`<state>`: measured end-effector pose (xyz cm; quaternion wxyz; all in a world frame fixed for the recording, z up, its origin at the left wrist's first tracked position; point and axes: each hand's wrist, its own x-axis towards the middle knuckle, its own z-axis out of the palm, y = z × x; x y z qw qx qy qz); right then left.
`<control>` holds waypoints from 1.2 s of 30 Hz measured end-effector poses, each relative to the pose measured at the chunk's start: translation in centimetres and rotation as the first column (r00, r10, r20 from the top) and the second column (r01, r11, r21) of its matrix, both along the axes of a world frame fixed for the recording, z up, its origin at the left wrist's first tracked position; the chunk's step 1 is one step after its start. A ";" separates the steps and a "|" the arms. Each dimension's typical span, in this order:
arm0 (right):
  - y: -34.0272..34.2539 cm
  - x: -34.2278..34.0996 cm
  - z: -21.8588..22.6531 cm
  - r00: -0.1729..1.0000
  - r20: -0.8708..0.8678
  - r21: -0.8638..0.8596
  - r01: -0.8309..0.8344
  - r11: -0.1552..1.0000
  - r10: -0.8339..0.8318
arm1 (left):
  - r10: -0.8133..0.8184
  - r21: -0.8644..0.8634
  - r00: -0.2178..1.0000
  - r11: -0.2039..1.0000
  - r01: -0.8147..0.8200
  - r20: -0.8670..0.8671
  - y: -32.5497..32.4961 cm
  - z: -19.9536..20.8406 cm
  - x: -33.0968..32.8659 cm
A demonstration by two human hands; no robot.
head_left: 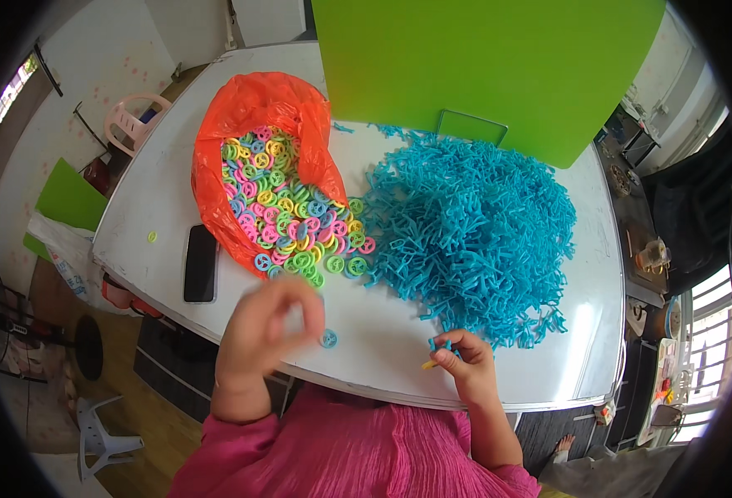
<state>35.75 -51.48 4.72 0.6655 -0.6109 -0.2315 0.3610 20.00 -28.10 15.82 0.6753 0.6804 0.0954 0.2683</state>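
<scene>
My left hand (268,334) is smeared by motion over the table's near edge. Its thumb and forefinger curve toward each other, and whether anything is between them cannot be made out. Just right of it lies a blue plastic ring with spokes (329,339), like a small toy wheel. My right hand (470,365) pinches a small blue plastic piece (447,346), with a yellow bit (429,364) showing at its fingertips. Beyond that hand rises a large heap of small blue plastic pieces (474,224). Many-coloured little wheels (287,212) spill from an open red plastic bag (262,95).
A dark phone (201,264) lies on the white table (150,216), left of the bag. A tall green board (482,66) stands at the back behind a thin metal frame (474,124). A pink chair (129,120) and a white stool (104,436) are off to the left.
</scene>
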 end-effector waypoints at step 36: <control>2.1 0.0 -0.5 0.681 -0.722 0.250 0.093 0.964 0.121 | 0.741 0.938 0.648 0.325 -0.120 -0.174 7.8 -10.6 4.2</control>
